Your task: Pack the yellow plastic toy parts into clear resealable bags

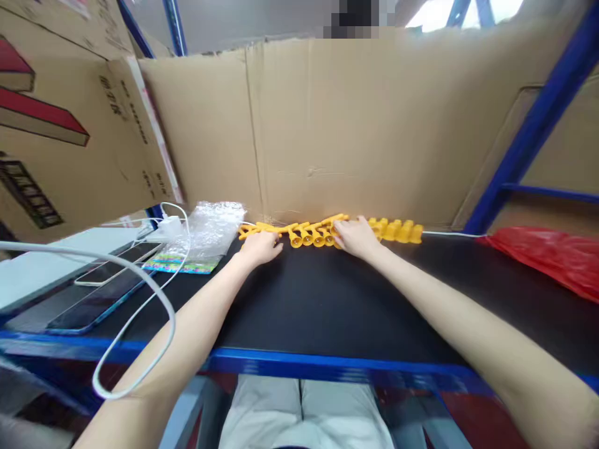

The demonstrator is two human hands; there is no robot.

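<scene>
A row of several yellow plastic pieces (397,229) lies along the far edge of the black table (318,299), against the cardboard wall. My left hand (259,246) rests closed on the left end of the row, fingers curled over the yellow pieces. My right hand (355,237) grips the middle of the row, its fingers wrapped over the pieces. Both arms reach straight forward across the table.
A bubble-wrap bag (210,227) over a colourful card lies left of the row. Two phones (105,284) and a white charger with cable (161,293) sit at the left. A red plastic bag (547,252) lies at the right. Cardboard walls (355,125) and blue shelf posts (528,134) enclose the space.
</scene>
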